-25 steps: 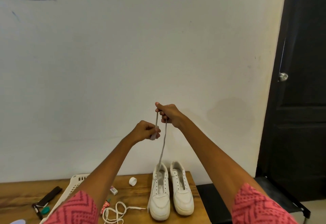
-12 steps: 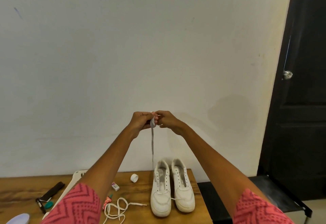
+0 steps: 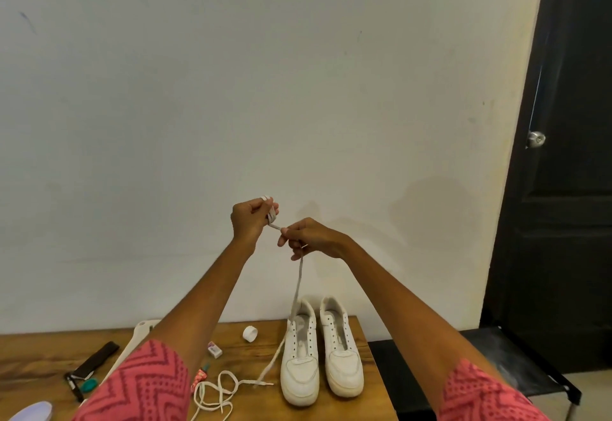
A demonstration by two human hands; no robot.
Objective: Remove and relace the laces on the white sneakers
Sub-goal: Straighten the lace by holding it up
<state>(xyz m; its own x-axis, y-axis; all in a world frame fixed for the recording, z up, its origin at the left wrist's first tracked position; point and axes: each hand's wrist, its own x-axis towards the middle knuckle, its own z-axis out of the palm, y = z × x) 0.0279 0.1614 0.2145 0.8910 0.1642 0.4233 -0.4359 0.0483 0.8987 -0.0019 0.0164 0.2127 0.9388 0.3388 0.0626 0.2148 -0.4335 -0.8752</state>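
Two white sneakers stand side by side on the wooden table, toes toward me: the left sneaker and the right sneaker, both with open eyelets. A white lace runs up from the left sneaker into my hands, raised in front of the wall. My left hand holds loops of this lace wound around its fingers. My right hand pinches the lace just below, to the right. The lace's free tail hangs down past the left sneaker to the table. A second loose lace lies coiled on the table left of the sneakers.
On the table lie a small white cap, a small eraser-like box, a white basket edge, a black strap and a teal-tipped tool. A black stool stands right of the table, a dark door behind.
My right hand has dropped lower along the lace while my left hand rose slightly with more lace wound on its fingers. The lace's tail has come free down the sneaker's left side.
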